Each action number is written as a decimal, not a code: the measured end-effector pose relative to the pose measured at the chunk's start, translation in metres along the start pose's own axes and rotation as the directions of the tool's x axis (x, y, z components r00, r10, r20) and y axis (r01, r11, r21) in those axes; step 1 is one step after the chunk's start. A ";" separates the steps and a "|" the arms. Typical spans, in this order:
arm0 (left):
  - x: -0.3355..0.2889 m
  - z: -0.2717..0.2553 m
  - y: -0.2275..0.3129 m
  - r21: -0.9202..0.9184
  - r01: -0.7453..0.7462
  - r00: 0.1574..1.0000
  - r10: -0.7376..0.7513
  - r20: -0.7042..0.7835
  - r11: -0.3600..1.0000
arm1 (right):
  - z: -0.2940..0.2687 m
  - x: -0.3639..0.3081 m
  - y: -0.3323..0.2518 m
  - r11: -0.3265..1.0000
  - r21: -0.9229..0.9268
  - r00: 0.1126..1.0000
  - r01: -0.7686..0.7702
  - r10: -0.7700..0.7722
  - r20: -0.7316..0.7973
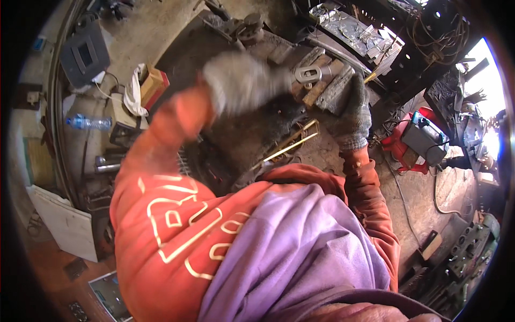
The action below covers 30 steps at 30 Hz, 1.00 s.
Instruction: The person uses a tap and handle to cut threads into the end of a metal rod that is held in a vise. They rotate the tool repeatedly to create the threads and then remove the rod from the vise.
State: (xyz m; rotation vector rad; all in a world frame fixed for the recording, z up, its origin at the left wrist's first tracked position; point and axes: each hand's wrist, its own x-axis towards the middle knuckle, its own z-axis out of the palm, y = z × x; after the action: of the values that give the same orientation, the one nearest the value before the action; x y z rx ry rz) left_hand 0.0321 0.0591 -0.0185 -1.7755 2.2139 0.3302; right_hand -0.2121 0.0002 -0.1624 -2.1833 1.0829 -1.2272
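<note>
My left hand, in a grey work glove, is smeared by motion over the bench, so its fingers cannot be made out. Just past it, a light metal piece with an oval opening lies over the wooden strips; whether the hand holds it is unclear. My right hand, gloved too, is at the near end of a rough grey block and appears to grip it, one finger stretched along its right side. Beside the block is a brown wooden strip.
A welding mask and a plastic bottle lie at left, near a box with a white cloth. To the right stands a red and grey machine with cables. Thin yellowish rods are close to my body.
</note>
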 end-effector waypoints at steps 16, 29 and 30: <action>0.068 -0.020 0.014 0.153 -0.435 0.626 0.421 -0.656 0.887 | 0.010 -0.003 0.001 0.988 0.140 0.997 -0.065 0.057 0.061; -0.066 0.015 0.061 -0.093 0.011 0.996 -0.019 -0.092 0.996 | 0.001 -0.001 -0.007 0.992 0.123 1.000 -0.027 0.028 0.000; -0.073 -0.006 0.080 -0.233 -0.116 0.988 0.089 -0.125 0.966 | 0.002 -0.005 0.003 0.996 0.083 0.997 -0.015 0.021 -0.076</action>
State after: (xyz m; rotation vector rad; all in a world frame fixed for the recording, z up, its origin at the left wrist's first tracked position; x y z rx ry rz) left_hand -0.0313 0.1403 0.0133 -1.8430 2.4414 0.5532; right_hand -0.2138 0.0022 -0.1684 -2.0760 1.0604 -1.3339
